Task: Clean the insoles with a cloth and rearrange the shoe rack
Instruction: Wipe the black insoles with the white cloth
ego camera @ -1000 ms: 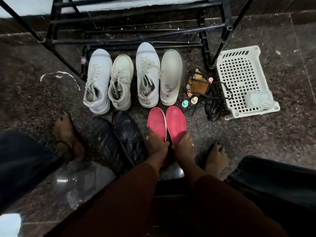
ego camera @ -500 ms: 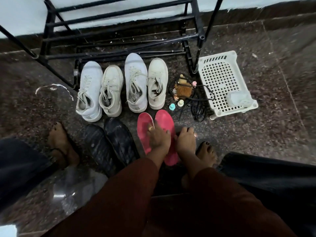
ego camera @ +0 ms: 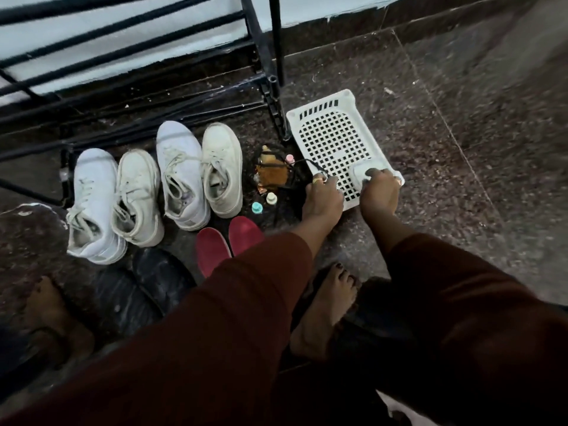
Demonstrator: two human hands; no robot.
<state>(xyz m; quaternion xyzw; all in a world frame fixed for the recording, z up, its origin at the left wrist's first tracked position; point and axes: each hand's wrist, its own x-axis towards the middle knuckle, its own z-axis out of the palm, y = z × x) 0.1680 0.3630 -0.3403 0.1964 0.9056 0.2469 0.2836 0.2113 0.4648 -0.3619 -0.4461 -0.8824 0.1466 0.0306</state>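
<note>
As right hand [ego camera: 379, 193] grips the cloth [ego camera: 362, 172] (in the basket [ego camera: 322, 116]), left hand [ego camera: 322, 198] holds its rim

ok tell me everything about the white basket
The basket is white plastic, rectangular with rounded corners, its broad face a grid of square holes with slots along the far end. It lies flat on the floor right of the rack. A pale cloth sits on its near corner under the right hand; the left hand touches its near edge.
</note>
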